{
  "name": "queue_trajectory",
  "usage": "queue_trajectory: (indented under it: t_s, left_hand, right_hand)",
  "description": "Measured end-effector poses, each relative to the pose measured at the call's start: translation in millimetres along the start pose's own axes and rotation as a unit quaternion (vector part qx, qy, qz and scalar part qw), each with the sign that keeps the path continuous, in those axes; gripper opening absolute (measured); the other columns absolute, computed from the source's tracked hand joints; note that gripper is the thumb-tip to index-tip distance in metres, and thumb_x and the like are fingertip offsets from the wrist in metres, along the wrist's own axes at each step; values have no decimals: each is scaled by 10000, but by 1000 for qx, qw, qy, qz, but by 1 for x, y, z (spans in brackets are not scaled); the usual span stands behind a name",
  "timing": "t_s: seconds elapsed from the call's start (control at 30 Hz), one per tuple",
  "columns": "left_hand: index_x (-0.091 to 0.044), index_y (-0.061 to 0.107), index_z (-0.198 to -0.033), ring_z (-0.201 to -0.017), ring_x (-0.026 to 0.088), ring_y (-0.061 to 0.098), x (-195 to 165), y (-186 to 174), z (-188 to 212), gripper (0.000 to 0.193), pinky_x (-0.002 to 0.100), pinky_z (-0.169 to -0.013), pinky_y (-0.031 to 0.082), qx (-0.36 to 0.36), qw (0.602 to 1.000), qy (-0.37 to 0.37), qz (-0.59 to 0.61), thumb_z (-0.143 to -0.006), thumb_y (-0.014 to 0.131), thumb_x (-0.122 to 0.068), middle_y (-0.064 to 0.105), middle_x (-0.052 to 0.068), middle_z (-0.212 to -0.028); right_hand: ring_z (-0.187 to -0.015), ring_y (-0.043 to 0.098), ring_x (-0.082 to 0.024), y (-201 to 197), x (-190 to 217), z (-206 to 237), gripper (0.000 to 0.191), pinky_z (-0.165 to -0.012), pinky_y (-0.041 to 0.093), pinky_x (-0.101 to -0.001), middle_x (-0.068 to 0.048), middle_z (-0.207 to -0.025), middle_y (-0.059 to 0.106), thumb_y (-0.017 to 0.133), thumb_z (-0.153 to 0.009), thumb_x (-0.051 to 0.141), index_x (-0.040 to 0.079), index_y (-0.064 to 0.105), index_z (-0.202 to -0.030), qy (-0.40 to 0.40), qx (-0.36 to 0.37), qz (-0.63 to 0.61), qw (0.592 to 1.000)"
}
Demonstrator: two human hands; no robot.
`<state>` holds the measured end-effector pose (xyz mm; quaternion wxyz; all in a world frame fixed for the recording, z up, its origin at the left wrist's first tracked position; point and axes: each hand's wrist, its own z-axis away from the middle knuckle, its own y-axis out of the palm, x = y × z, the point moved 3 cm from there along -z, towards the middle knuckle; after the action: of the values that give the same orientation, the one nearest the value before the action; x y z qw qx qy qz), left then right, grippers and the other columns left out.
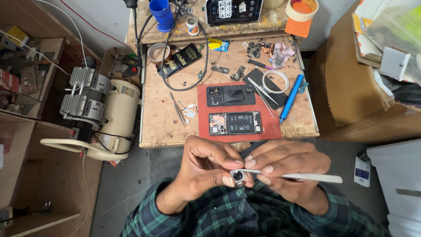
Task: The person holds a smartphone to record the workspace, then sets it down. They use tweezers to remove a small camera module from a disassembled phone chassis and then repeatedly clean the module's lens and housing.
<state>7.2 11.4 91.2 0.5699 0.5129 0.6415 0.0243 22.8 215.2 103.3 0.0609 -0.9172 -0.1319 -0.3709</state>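
Note:
My left hand [206,169] pinches a small camera module [238,177] with a round lens, held over my lap. My right hand [287,164] grips metal tweezers [302,176] whose tips touch the module. On the wooden bench ahead lies a red mat [239,131] with an opened phone [235,123] showing its insides and a black back cover [231,95] above it.
A blue screwdriver [291,97], a second pair of tweezers [177,108], a white tape ring [275,81], small phone parts and a black cable lie on the bench. A blue cup [162,15] stands at the back. A compressor [103,116] is at left, cardboard boxes at right.

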Motion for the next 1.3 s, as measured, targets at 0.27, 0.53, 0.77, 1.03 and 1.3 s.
queue_trajectory:
  t_s: [0.27, 0.53, 0.77, 1.03, 1.3]
  left_hand:
    - [76, 741, -1123, -928, 305, 766, -7, 2, 1, 185, 385, -831, 644, -2, 1000, -10, -15, -964, 801, 4, 735, 220, -1071]
    - [66, 751, -1112, -914, 290, 764, -9, 3, 2, 182, 368, -815, 637, 1, 999, -9, -35, -957, 815, -5, 735, 211, -1066]
    - [63, 753, -1094, -912, 301, 768, -6, 0, 1, 171, 377, -803, 641, 0, 999, -25, -28, -948, 820, 5, 742, 222, -1075]
    - [64, 744, -1067, -940, 310, 762, -2, -1, 1, 111, 428, -840, 647, -12, 998, -49, 38, -961, 766, 41, 736, 241, -1083]
    - [57, 744, -1057, -961, 328, 759, 2, -1, 2, 117, 478, -881, 649, -32, 991, -82, 96, -943, 771, 55, 726, 238, -1058]
  right_hand:
    - [-934, 823, -309, -6, 1, -1, 120, -807, 693, -403, -157, -957, 790, 746, -918, 38, 46, 724, -1036, 7, 16, -20, 1000]
    - [-946, 826, -318, -6, 1, -3, 124, -813, 696, -413, -169, -981, 792, 761, -920, 94, 32, 735, -1024, 11, 28, -25, 999]
    - [-925, 819, -318, -5, -1, -1, 131, -789, 691, -407, -169, -993, 787, 784, -931, 96, 26, 740, -1033, 10, 25, -39, 999]
    - [-914, 818, -289, 1, 5, -4, 70, -791, 704, -387, -161, -1033, 777, 752, -945, 53, 51, 712, -1002, -44, 21, 33, 998]
    - [-909, 821, -288, 1, 5, -4, 151, -784, 713, -389, -159, -1050, 764, 759, -918, -6, 56, 688, -1036, -91, 43, 45, 994]
